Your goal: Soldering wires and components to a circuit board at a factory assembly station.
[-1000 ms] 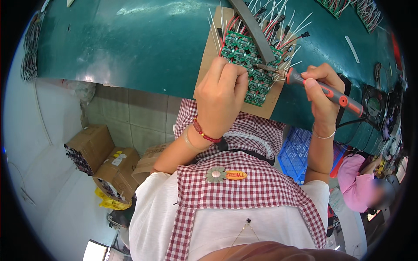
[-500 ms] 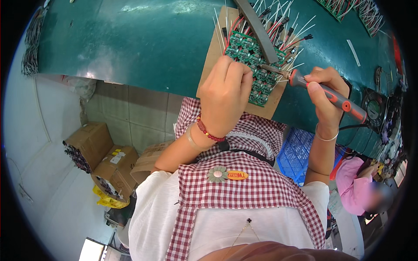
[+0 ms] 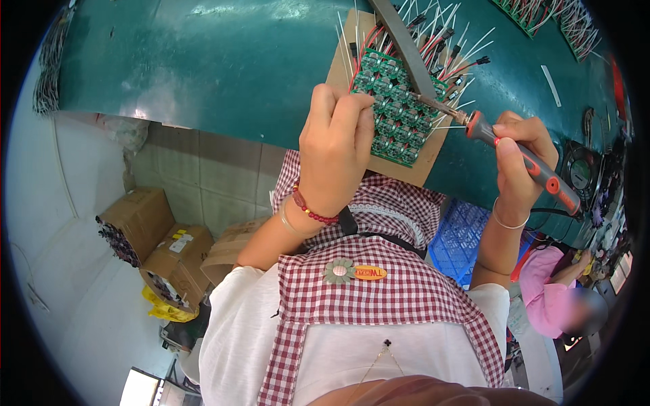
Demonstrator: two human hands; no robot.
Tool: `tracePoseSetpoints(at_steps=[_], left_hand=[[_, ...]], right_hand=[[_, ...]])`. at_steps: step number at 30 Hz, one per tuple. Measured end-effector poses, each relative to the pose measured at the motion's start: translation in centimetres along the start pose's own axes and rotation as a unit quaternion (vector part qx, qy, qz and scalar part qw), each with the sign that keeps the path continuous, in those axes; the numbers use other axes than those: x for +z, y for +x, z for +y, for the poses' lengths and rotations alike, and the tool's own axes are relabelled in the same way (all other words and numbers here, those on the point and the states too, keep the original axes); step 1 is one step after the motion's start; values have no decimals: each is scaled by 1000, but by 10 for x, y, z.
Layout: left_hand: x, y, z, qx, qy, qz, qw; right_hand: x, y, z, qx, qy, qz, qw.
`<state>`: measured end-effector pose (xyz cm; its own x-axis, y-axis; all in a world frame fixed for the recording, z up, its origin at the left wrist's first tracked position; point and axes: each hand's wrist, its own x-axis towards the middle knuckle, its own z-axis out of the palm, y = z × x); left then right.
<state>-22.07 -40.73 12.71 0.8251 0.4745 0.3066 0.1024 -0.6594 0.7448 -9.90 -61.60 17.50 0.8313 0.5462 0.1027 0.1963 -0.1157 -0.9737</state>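
My right hand (image 3: 518, 177) grips a grey and orange soldering iron (image 3: 484, 130) like a pen. Its tip points left over a panel of green circuit boards (image 3: 399, 133). At the panel's left edge my left hand (image 3: 333, 152) is closed in a pinch; what sits between its fingertips is hidden. The panel rests on a brown cardboard sheet (image 3: 421, 172). A flat grey metal bar (image 3: 409, 53) lies slantwise across the boards, its lower end close to the iron's tip. Red, black and white wires (image 3: 467, 64) with small connectors fan out from the panel's far side.
The green table (image 3: 223, 64) carries more wired boards (image 3: 572, 30) at the far right and a white strip (image 3: 551, 86). A small black fan-like device (image 3: 581, 168) stands right. Below are a blue crate (image 3: 460, 237) and cardboard boxes (image 3: 139, 223). Another person (image 3: 545, 287) sits at right.
The soldering iron and my right hand have shifted right and slightly nearer me. My left hand has moved left, uncovering more of the panel.
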Motion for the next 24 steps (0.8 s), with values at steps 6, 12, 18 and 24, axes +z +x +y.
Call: tracePoseSetpoints(at_steps=[6,12,18,24], left_hand=[[2,-3,-7,7,-17,-23,1000],[5,-2,-8,15,-17,-14,1000],[3,-2,-5,-3,-29,-23,999],[3,-1,-5,4,-44,-29,999]], right_hand=[[16,6,2,22,-10,-1,1000],[22,12,5,52,7,-26,998],[24,14,6,59,3,-36,998],[19,19,9,91,24,-51,994]])
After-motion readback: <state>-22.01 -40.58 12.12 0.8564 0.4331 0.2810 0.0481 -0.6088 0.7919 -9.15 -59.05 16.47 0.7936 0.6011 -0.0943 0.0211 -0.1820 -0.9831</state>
